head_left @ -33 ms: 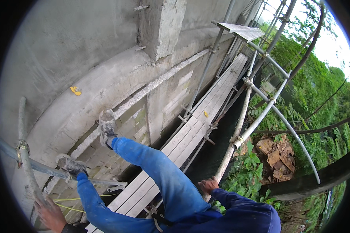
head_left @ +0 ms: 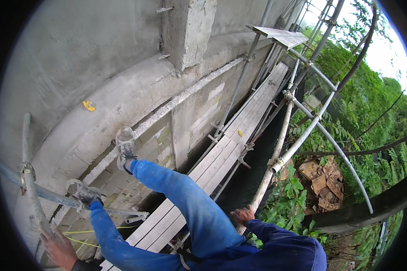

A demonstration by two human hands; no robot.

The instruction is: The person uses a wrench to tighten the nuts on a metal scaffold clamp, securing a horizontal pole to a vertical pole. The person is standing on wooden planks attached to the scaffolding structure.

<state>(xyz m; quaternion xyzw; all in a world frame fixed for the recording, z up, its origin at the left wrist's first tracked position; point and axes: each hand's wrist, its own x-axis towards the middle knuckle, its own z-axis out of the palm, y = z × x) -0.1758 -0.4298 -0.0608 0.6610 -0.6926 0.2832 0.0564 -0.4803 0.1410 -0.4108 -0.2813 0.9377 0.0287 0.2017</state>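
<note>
My right hand [head_left: 243, 215] is closed round a weathered, slanting scaffold pole [head_left: 260, 195] beside my hip. At the lower left, my left hand [head_left: 59, 249] is wrapped at the lower part of an upright grey scaffold pole [head_left: 31, 192]; part of its grip is hidden. A coupler [head_left: 28, 174] joins that upright to a level metal tube [head_left: 59, 196]. One shoe [head_left: 83, 189] rests at this tube, and the other shoe [head_left: 125, 147] is against a rough concrete strip [head_left: 167, 108] along the wall. My legs, in blue trousers, stretch over the plank walkway [head_left: 212, 159] below.
A small yellow object [head_left: 89, 106] lies on the curved concrete ledge [head_left: 122, 90]. Another yellow bit [head_left: 240, 133] is on the walkway. Crossing scaffold tubes [head_left: 319, 118] stand at the right, before green plants and a brown heap [head_left: 322, 183]. Yellow cord [head_left: 81, 232] hangs near my left hand.
</note>
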